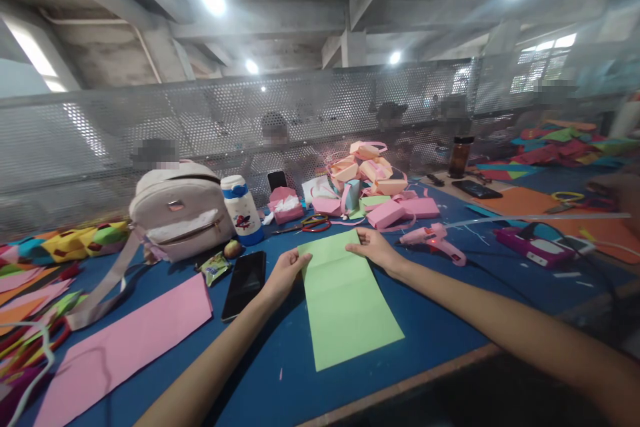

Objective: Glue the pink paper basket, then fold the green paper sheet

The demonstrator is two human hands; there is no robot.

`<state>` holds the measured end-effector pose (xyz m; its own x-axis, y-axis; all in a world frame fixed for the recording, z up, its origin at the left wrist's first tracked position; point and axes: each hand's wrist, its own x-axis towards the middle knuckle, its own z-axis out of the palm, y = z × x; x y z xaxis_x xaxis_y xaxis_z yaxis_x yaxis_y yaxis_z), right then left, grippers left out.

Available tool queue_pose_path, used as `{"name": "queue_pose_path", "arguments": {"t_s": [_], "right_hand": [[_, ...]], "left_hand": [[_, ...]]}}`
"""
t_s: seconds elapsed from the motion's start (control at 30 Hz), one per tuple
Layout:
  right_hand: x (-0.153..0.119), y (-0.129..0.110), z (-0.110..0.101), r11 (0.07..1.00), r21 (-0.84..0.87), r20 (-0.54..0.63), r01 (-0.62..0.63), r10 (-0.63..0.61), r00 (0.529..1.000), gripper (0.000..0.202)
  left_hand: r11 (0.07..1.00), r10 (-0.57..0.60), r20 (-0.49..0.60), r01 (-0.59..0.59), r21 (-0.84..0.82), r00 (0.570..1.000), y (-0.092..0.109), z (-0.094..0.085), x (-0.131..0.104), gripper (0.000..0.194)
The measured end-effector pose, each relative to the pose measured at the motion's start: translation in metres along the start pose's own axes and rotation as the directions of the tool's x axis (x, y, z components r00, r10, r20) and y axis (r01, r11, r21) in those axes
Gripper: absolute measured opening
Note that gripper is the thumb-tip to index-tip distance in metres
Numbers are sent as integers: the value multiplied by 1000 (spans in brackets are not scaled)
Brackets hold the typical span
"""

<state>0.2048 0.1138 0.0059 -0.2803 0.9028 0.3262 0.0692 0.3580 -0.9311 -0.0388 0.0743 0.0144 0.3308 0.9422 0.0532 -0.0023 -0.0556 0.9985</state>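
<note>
A light green sheet of paper (350, 313) with faint creases across it lies at the middle of the blue table. My left hand (289, 273) pinches its far left corner between thumb and fingers. At the far right corner, my right hand (375, 250) grips the paper the same way. A black phone (244, 285) rests just left of my left hand. Beyond the sheet lie scissors (316, 223) with red and yellow handles. To the right of my right hand is a pink glue gun (435, 240) with a small red light.
A pink paper stack (135, 347), a pale backpack (183, 213) and a white-and-blue bottle (243, 210) stand or lie left. Folded paper pieces (375, 170) are heaped behind. A purple device (535, 247) and orange sheets (530, 197) lie right. A perforated metal screen (320, 107) runs behind.
</note>
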Motion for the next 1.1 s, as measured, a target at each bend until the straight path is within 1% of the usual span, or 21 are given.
{"name": "queue_pose_path", "arguments": {"t_s": [0.07,0.13,0.2,0.27,0.37,0.4,0.47,0.53,0.57,0.67,0.73,0.83,0.93,0.97,1.0,1.03,1.07,1.1], "right_hand": [[-1,-4,0,997,-70,-12,37,-38,999,39],[-3,-12,0,985,-150,-19,88,-92,996,44],[-7,-22,1,965,-222,10,143,-144,990,46],[-11,-32,4,946,-270,77,177,-162,984,37],[-14,-39,10,939,-299,174,172,-123,977,15],[-14,-39,12,941,-297,193,161,-106,975,14],[-13,-37,14,949,-282,206,138,-81,975,21],[-11,-34,13,959,-259,181,113,-67,981,28],[-11,-33,12,964,-247,156,98,-60,986,31],[-15,-32,6,975,-217,75,45,-29,997,38],[-23,-33,0,978,-209,52,9,2,999,38],[-36,-32,-12,974,-225,63,-33,49,997,35],[-48,-30,-24,961,-269,89,-62,89,992,28],[-50,-30,-27,950,-307,90,-55,87,992,24],[-53,-31,-29,926,-378,85,-17,53,995,27],[-54,-34,-29,880,-472,72,50,-18,997,39],[-55,-37,-28,807,-575,87,132,-100,991,52],[-55,-41,-24,720,-657,138,224,-177,975,57]], "left_hand": [[1000,2,13,-2,18,1000,-1,0,0,27],[999,-2,37,0,39,999,0,0,0,27],[998,-12,71,7,61,997,2,2,-1,26],[996,-28,108,19,83,994,6,6,-3,24],[995,-47,139,33,99,989,15,13,-6,24],[995,-48,135,35,97,990,18,16,-8,27],[995,-57,109,47,91,992,23,21,-12,39],[992,-93,79,86,94,992,24,24,-20,52],[988,-122,65,115,101,990,24,25,-25,55],[970,-209,17,204,134,978,22,20,-44,51],[957,-244,-14,243,158,970,21,12,-56,47],[947,-241,-82,253,196,967,21,-2,-69,40],[943,-206,-158,239,232,966,21,-11,-73,34],[940,-199,-172,237,245,965,21,-13,-73,33],[937,-192,-179,235,259,965,21,-12,-72,31],[933,-187,-181,232,275,966,20,-11,-70,30],[929,-182,-178,229,291,967,20,-10,-67,29],[925,-178,-171,225,307,969,20,-7,-64,27]]}}
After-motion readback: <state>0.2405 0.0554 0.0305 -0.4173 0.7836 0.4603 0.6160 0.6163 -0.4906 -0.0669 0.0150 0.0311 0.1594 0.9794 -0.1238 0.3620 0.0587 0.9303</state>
